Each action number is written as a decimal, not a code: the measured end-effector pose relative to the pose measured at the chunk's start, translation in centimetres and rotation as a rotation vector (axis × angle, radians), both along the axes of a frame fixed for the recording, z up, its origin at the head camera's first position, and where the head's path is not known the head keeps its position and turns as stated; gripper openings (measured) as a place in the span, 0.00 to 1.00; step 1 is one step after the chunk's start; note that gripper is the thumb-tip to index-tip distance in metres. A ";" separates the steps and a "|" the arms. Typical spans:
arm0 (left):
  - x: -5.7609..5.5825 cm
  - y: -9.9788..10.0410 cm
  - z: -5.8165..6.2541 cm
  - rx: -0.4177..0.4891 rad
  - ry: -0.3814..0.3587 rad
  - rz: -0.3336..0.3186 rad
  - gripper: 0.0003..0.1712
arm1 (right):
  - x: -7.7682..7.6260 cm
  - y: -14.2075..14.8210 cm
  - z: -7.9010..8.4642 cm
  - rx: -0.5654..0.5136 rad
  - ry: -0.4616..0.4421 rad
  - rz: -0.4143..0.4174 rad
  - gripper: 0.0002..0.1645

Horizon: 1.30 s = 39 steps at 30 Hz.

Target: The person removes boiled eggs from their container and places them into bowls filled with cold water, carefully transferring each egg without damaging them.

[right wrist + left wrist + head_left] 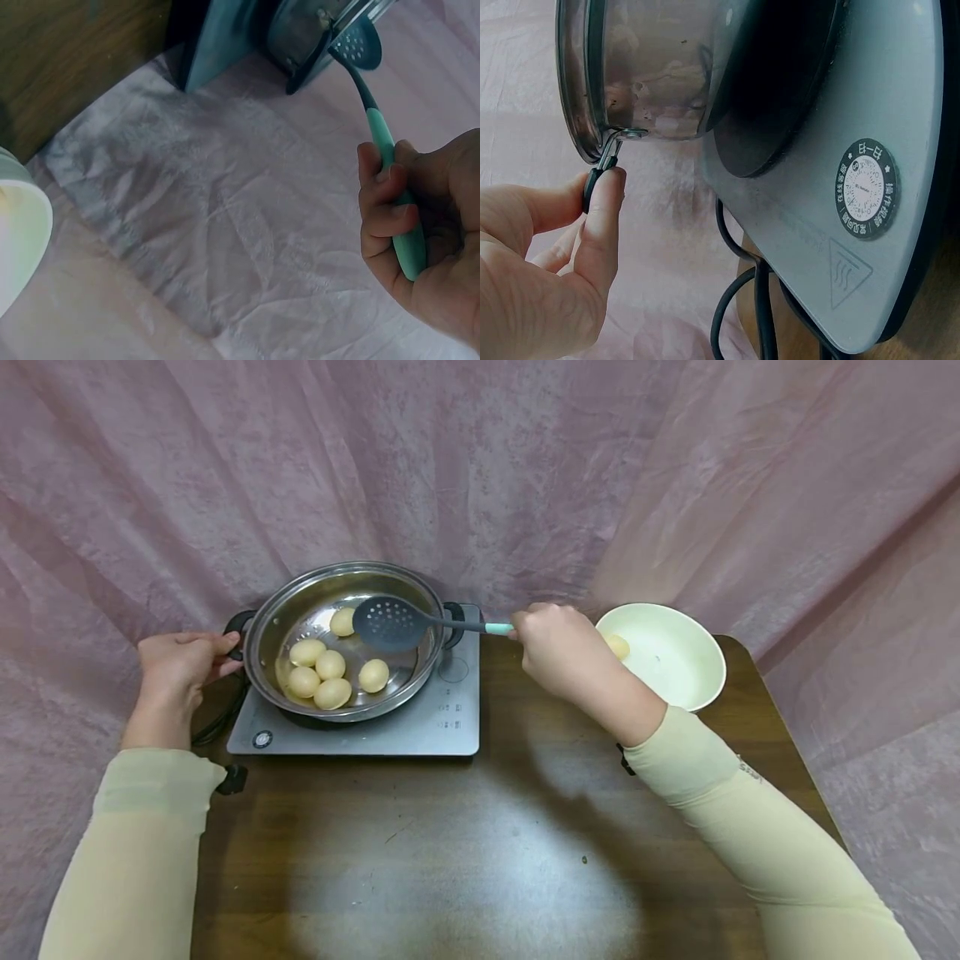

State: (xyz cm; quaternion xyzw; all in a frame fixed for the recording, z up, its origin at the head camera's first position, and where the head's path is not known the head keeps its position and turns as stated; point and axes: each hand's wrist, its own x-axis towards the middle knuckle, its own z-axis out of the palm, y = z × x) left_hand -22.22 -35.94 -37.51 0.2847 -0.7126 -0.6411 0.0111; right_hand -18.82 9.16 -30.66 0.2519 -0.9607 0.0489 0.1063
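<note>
A steel pot [360,568] holds several pale eggs [333,693] in shallow liquid, most of them grouped toward its left side. My left hand [182,660] pinches the pot's black left handle [592,187] between thumb and fingers. With curled fingers my right hand [558,652] grips the mint-green handle [382,139] of a dark skimmer [390,622]. The skimmer's perforated head hangs over the right part of the pot and carries nothing. It overlaps the pot's right rim in the head view, close to one egg [343,622].
The pot stands on a silver induction cooker [360,742] with black cables [761,300] at its left. A pale green bowl [675,652] with a yellowish egg [618,647] stands at the right of the wooden table [420,860]. A pink curtain [480,477] hangs close behind.
</note>
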 end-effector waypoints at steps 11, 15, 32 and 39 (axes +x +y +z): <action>-0.1 -0.3 -0.1 0.016 -0.056 0.008 0.16 | 0.2 -1.4 -0.4 0.049 0.011 0.059 0.07; 0.0 -0.2 -0.1 0.011 -0.045 0.004 0.14 | 0.3 -1.6 -0.4 0.071 -0.018 0.055 0.07; -0.1 0.1 -0.2 0.012 0.017 0.017 0.08 | 0.4 -1.0 0.5 0.082 -0.134 0.029 0.08; 0.0 0.2 0.1 -0.006 0.021 0.010 0.06 | 0.0 -1.2 0.8 0.062 -0.280 0.025 0.11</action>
